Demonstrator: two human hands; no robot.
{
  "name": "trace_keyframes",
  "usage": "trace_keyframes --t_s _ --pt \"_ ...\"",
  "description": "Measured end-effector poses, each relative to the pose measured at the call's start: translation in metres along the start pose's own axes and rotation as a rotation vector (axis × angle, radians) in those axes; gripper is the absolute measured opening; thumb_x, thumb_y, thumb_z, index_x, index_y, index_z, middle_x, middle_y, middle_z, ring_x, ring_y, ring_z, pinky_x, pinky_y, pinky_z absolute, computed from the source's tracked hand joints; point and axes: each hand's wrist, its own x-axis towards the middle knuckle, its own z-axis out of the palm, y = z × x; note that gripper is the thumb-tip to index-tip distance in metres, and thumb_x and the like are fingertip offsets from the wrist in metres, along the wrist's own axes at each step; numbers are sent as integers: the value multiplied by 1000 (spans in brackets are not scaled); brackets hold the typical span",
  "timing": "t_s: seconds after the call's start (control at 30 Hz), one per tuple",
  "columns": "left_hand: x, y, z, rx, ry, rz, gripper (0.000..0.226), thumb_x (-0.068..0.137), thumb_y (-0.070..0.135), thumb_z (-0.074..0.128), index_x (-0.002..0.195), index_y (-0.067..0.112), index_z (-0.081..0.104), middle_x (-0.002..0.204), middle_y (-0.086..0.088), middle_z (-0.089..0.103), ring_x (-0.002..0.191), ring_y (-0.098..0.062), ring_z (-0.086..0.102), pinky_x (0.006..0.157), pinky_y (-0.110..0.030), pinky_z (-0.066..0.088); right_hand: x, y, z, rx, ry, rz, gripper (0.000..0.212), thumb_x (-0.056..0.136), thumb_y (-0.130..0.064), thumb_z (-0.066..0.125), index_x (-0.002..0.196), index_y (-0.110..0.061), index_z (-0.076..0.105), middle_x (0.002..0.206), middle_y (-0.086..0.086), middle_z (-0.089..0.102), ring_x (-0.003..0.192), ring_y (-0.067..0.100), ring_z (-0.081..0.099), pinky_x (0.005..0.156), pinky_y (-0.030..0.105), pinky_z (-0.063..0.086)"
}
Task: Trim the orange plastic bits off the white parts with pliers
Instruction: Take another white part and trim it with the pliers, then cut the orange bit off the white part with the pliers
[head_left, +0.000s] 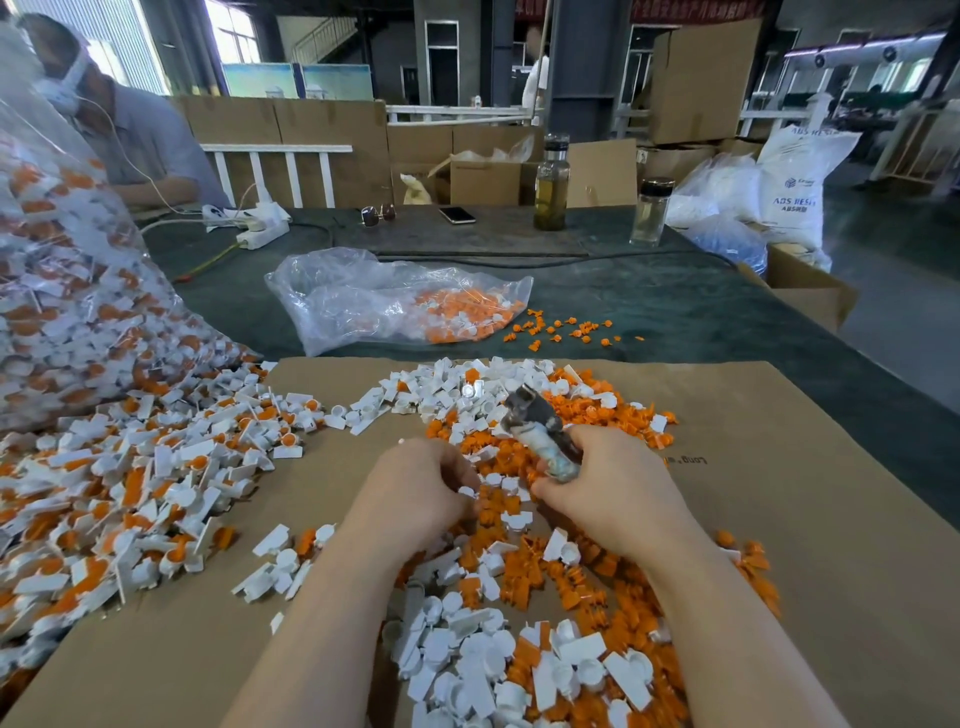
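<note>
My right hand (613, 493) grips the taped handles of the pliers (535, 421), whose grey jaws point up and away over the pile. My left hand (415, 488) has its fingers curled down into the heap of trimmed white parts and orange bits (519, 525); a small white part shows at its fingertips, and whether it is pinched is not clear. A large pile of untrimmed white-and-orange parts (130, 493) lies to the left on the cardboard sheet (810, 519).
A big clear bag of untrimmed parts (67, 291) leans at the left. A smaller plastic bag (395, 301) and loose orange bits (561, 327) lie behind the cardboard. Two bottles (550, 182), a phone, sunglasses and a power strip sit farther back; another person sits at the far left.
</note>
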Motion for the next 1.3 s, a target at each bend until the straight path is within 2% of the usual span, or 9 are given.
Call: trace_keyframes --t_s 0.13,0.23,0.33,0.47,0.57,0.8,0.97,1.17,1.3 --pt "-2 1 -2 -154 103 -15 17 77 37 83 80 29 68 76 10 68 68 -2 62 54 -17 41 0 -3 -1 167 94 17 19 83 -40 68 80 -32 51 74 -14 55 66 4 53 51 20 34" --pt "-3 5 -6 -411 156 3 17 78 37 82 81 25 71 71 5 72 61 -3 66 57 -22 49 -1 -6 -3 307 173 15 15 85 -37 69 90 -26 60 79 -14 59 70 6 56 56 24 43" --pt "-5 12 -5 -807 95 -43 13 83 21 79 92 17 71 83 -3 77 76 -15 73 73 -31 59 -2 -9 -5 495 239 28 15 85 -31 70 98 -24 67 84 -13 66 75 8 61 67 30 54" --pt "-8 20 -2 -1113 65 -37 26 87 -2 66 99 19 77 91 -10 77 87 -20 75 80 -33 59 -5 -14 -5 620 279 -12 23 87 -22 70 109 -25 70 88 -23 64 87 -8 59 63 4 46" --pt "-10 25 -2 -1236 43 -14 24 87 -8 63 93 11 77 95 -14 77 90 -23 75 76 -29 61 -6 -17 -4 648 307 -15 27 86 -25 71 113 -23 68 91 -21 65 90 -11 58 65 3 45" --pt "-10 27 2 -1198 145 -3 16 77 4 80 85 14 72 88 -9 77 83 -17 73 76 -28 59 -8 -20 -4 630 398 -58 18 83 -28 73 99 -33 65 85 -24 63 89 -10 59 66 5 45" --pt "-8 27 4 -1062 308 -18 11 75 16 84 78 21 74 72 6 73 60 2 62 53 -10 47 -7 -20 -2 601 408 -91 17 83 -30 71 99 -32 64 83 -26 62 89 -10 58 68 4 45" --pt "-10 31 4 -1147 238 -4 13 79 8 80 79 10 67 73 -7 74 71 -18 72 64 -23 55 -8 -22 1 604 446 -103 17 84 -32 71 99 -30 64 84 -23 63 85 -5 61 70 13 48" --pt "-12 34 6 -1161 208 -7 7 80 8 79 81 6 72 75 -9 75 71 -17 73 63 -22 56 -9 -25 1 587 468 -119 16 84 -32 71 95 -35 60 83 -24 61 83 0 62 70 20 52"
